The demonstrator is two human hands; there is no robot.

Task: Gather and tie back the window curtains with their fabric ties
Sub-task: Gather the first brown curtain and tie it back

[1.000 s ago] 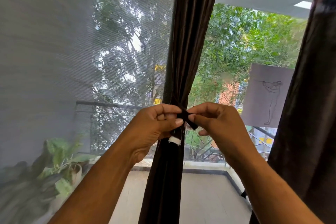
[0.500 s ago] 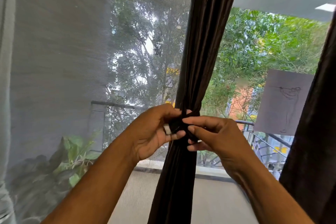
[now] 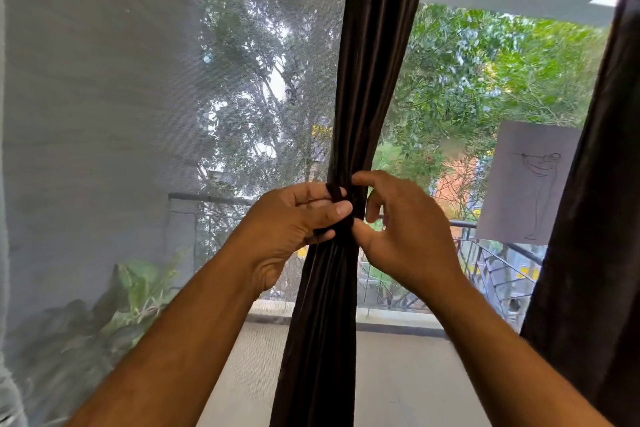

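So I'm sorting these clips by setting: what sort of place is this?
Probably a room in a home or flat, at a big window onto a balcony: dark curtain and sheer net curtain inside, metal railing and trees outside.

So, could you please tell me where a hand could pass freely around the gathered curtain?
Free: between the gathered curtain and right curtain; also below both hands. Crowded: at the tie, where left hand and right hand meet.
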